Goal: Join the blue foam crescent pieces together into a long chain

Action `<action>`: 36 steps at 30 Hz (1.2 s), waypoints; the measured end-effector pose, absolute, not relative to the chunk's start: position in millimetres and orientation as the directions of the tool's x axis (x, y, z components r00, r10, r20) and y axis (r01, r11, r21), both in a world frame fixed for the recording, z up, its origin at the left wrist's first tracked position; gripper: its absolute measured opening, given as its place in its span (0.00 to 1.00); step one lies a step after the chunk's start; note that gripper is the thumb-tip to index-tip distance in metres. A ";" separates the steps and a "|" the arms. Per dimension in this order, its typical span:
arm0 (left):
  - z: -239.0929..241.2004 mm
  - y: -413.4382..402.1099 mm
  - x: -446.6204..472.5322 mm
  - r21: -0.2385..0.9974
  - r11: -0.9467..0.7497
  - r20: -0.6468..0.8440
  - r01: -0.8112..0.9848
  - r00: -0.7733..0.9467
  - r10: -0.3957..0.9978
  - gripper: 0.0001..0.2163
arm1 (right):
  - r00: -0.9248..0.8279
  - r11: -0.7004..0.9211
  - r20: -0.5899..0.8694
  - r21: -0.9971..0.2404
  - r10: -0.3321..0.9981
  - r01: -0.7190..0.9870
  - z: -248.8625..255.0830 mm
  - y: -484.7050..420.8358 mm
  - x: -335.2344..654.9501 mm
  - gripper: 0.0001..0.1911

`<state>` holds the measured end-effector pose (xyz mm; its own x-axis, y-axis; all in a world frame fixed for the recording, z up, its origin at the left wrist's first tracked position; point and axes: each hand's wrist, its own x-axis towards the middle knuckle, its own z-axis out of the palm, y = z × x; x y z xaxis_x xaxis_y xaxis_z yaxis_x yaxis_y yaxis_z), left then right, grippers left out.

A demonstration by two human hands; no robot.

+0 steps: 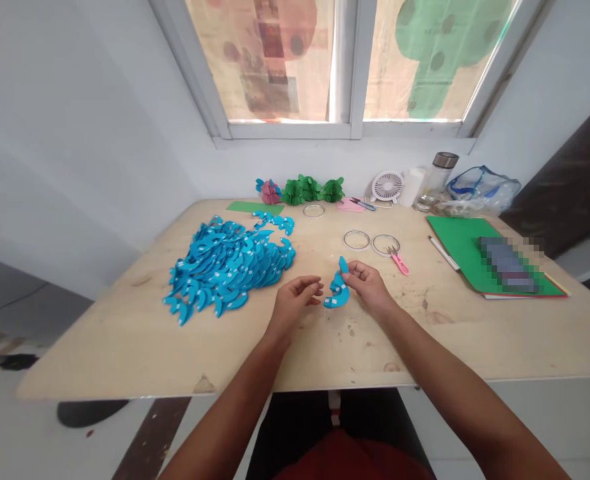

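Observation:
My right hand (pixel 369 285) pinches a curved blue paper piece (pixel 342 297) between thumb and fingers, just above the table. Small white squares, like tape, dot this cutout, and part of it folds upward. Just left of it is my left hand (pixel 297 300), fingers loosely curled and apart, with nothing visible in them. A large heap of similar blue paper pieces (pixel 229 263) with white squares spreads over the table to the left. A few more blue pieces (pixel 277 220) lie at the heap's far edge.
On the wooden table (pixel 425 347) lie tape rolls (pixel 357 241), pink-handled snips (pixel 399 261), a white pen (pixel 443 253) and a green folder (pixel 459 243) under a blurred dark object. Along the wall stand green paper shapes (pixel 309 189), a small fan (pixel 387 187) and a bottle (pixel 437 179).

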<state>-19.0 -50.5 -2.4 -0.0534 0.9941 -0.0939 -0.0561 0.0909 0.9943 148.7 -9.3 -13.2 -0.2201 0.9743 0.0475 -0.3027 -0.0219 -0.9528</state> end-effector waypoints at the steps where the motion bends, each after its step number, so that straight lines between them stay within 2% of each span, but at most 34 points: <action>1: -0.3 -46.4 -17.7 0.988 0.146 -0.147 -0.053 -0.013 0.989 0.14 | -0.221 -0.014 0.052 -0.957 0.974 -0.290 -13.0 -9.5 148.5 0.14; 7: 5.7 -30.9 -10.0 0.964 0.264 -0.260 -0.018 0.107 0.960 0.12 | -0.234 0.008 0.066 -0.970 0.970 -0.241 -9.4 -11.3 148.8 0.12; 12: -1.2 -24.6 -13.3 0.940 0.330 -0.308 -0.082 0.203 0.929 0.13 | -0.243 0.021 0.070 -0.980 0.968 -0.198 -7.6 -13.2 148.0 0.11; 20: 2.3 -12.9 -20.1 0.931 0.319 -0.286 -0.176 0.188 0.940 0.11 | -0.093 0.004 0.031 -0.961 0.995 -0.275 -7.9 -8.0 148.9 0.11; 25: 2.2 -4.6 -28.6 0.915 0.322 -0.281 -0.241 0.192 0.940 0.10 | -0.099 -0.112 -0.085 -0.944 0.991 -0.311 -5.3 -7.4 148.4 0.12; 28: 1.0 -3.3 -36.0 0.880 0.349 -0.270 -0.322 0.265 0.925 0.10 | -0.111 -0.151 -0.122 -0.939 0.986 -0.310 -3.8 -8.6 146.8 0.12; 31: -0.1 -6.1 -40.1 0.844 0.383 -0.251 -0.376 0.354 0.901 0.10 | -0.127 -0.163 -0.131 -0.943 0.983 -0.289 -4.4 -9.5 145.3 0.12; 36: -0.1 -14.2 -32.6 0.866 0.395 -0.272 -0.306 0.375 0.886 0.12 | -0.146 -0.117 -0.095 -0.982 0.985 -0.150 -9.0 -10.4 144.2 0.12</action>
